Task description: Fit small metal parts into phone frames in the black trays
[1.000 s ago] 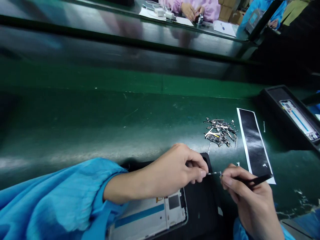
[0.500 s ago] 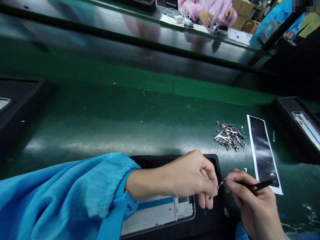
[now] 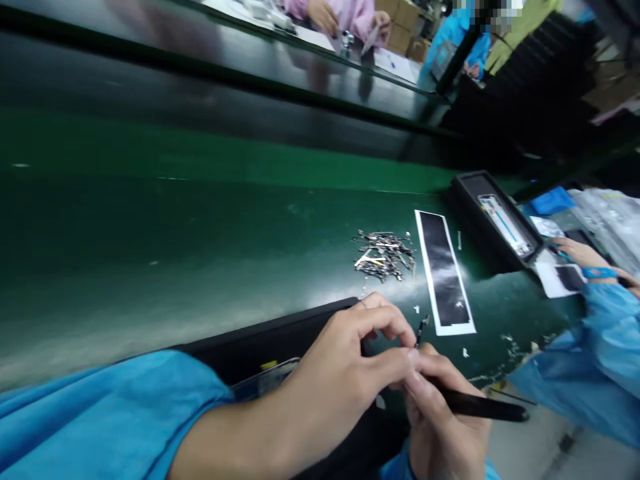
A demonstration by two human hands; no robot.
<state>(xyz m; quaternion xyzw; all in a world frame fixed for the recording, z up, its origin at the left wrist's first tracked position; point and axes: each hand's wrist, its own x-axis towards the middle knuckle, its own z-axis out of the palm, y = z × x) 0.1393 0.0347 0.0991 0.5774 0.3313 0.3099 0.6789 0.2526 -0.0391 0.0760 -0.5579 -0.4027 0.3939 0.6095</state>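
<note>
My left hand [image 3: 345, 373] pinches a small thin metal part [image 3: 421, 329] between thumb and forefinger, just above a black tray [image 3: 250, 340] at the near edge of the green belt [image 3: 200, 220]. My right hand [image 3: 440, 427] holds black tweezers [image 3: 480, 407], its fingers pressed against the left fingertips at the part. A phone frame in the tray is mostly hidden under my left forearm. A heap of small metal parts [image 3: 383, 255] lies on the belt beyond my hands, next to a black strip with a white border [image 3: 444, 270].
A second black tray with a phone frame [image 3: 493, 217] sits at the right on the belt. A co-worker's blue sleeve [image 3: 590, 353] and hand [image 3: 583, 253] are at the right edge. More people sit across the far counter [image 3: 300, 60].
The view swung left and tilted. My hands came closer together, and the small part now stands upright between my fingertips. A co-worker's arm has come into view at the right.
</note>
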